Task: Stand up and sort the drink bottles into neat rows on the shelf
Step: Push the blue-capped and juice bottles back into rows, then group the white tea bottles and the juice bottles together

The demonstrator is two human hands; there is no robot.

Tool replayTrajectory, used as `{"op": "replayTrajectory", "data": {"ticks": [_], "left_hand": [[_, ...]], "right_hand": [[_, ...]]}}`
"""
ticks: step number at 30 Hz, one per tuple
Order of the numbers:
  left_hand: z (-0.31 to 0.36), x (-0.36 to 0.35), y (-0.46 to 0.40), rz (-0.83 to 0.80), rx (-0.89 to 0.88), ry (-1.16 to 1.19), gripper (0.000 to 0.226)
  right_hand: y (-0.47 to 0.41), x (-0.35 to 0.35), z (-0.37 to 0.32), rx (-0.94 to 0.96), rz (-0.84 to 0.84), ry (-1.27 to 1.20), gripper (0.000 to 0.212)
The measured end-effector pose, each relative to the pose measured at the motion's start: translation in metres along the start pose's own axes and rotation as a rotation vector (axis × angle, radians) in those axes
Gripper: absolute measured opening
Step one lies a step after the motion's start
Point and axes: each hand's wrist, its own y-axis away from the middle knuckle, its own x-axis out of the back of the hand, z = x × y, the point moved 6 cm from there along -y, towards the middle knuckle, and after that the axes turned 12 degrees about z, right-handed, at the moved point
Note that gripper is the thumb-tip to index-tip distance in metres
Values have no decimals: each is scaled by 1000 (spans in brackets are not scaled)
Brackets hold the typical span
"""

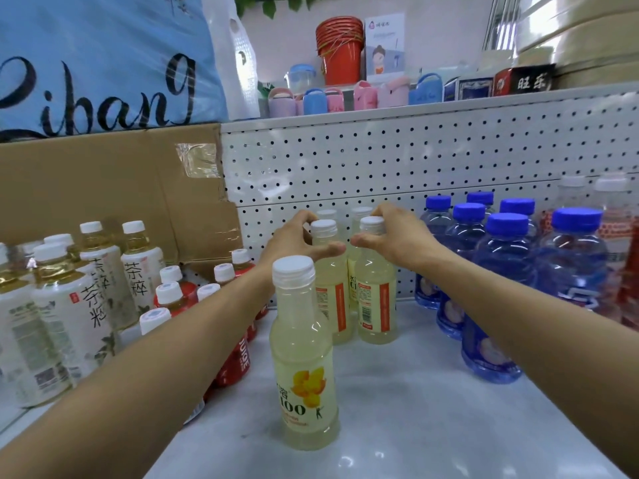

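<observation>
Several pale yellow drink bottles with white caps stand on the white shelf (397, 392). One yellow bottle (304, 357) stands alone at the front. Behind it, my left hand (297, 242) grips the neck of the left rear yellow bottle (328, 292), and my right hand (397, 236) grips the cap of the right rear yellow bottle (377, 295). More yellow bottles stand behind these two, against the pegboard. Both gripped bottles are upright, side by side.
Tea bottles (65, 305) and red juice bottles (238, 361) stand at the left, partly under my left arm. Blue-capped water bottles (498, 299) stand in rows at the right. A cardboard box (103, 195) and white pegboard (397, 160) close off the back.
</observation>
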Motion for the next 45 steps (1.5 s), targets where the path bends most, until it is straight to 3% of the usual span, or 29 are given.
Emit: {"op": "replayTrajectory", "data": {"ticks": [6,9,13,17,20,23,27,33,35,38,45], "left_hand": [[7,1,-1,-239,-9,187,47],[11,7,-5,-156,-64,82,43],[10,8,-2,-21,6,42,57],[10,4,2,-161,7,109,60],[15,5,6,-252,-74,164,45],[15,9,1,-124,-135,62,44],[11,9,0,10,-55,-35,58],[12,9,5,-240,-32,166,42],[15,11,4,-152,-106,74,39],[11,10,2,-1,-81,-25,49],[9,6,-4,65,-59,-115,55]], "right_hand": [[0,-1,7,20,-180,-179,54],[-7,2,9,32,-127,-141,43],[-6,3,11,-13,-14,-50,59],[3,2,7,48,-80,-79,54],[3,3,8,76,-127,-103,48],[1,4,12,54,-82,-96,43],[3,3,12,58,-33,-67,48],[5,4,10,48,-44,-45,49],[5,4,10,46,-42,-38,49],[6,5,9,45,-43,-44,49],[6,3,9,56,-15,-46,49]]}}
